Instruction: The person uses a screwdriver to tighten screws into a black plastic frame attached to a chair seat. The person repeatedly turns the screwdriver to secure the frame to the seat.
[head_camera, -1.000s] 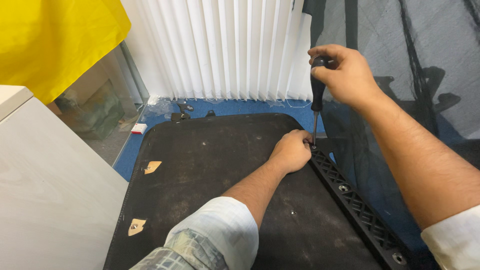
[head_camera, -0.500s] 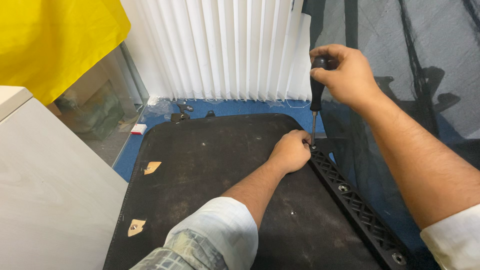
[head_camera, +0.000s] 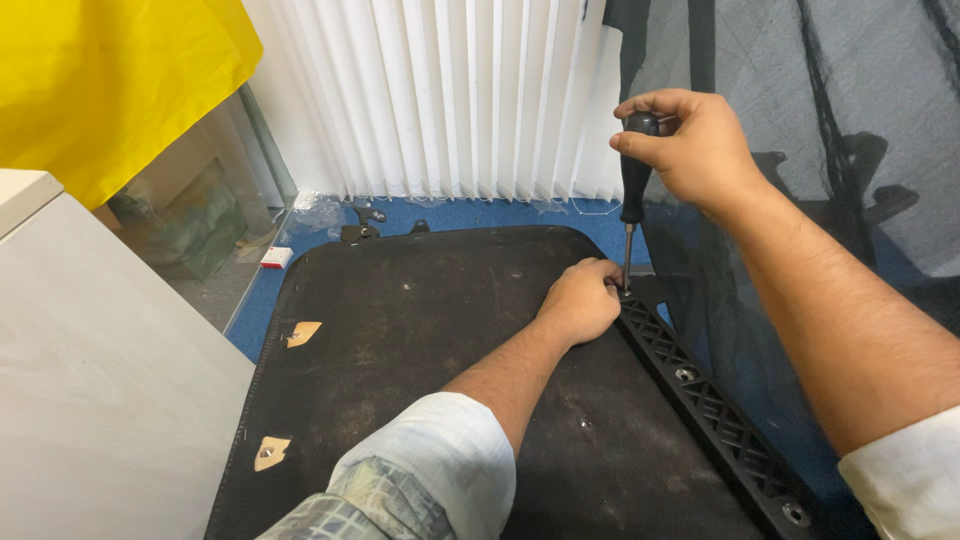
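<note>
My right hand (head_camera: 692, 148) grips the black handle of a screwdriver (head_camera: 634, 180) held upright, its tip down on the far end of a black lattice bracket (head_camera: 700, 395). The bracket runs along the right edge of a large black panel (head_camera: 420, 340) lying flat. My left hand (head_camera: 580, 298) rests on the panel right beside the screwdriver tip, fingers curled and pinched at the bracket's end. Whether a screw sits under the fingertips is hidden.
A dark mesh sheet (head_camera: 830, 130) hangs at the right. White vertical blinds (head_camera: 450, 95) stand behind, over blue carpet (head_camera: 480, 212). A white cabinet (head_camera: 90, 380) is at the left, with a glass tank (head_camera: 190, 220) and yellow cloth (head_camera: 100, 80) beyond. Small black parts (head_camera: 362, 228) lie by the panel's far edge.
</note>
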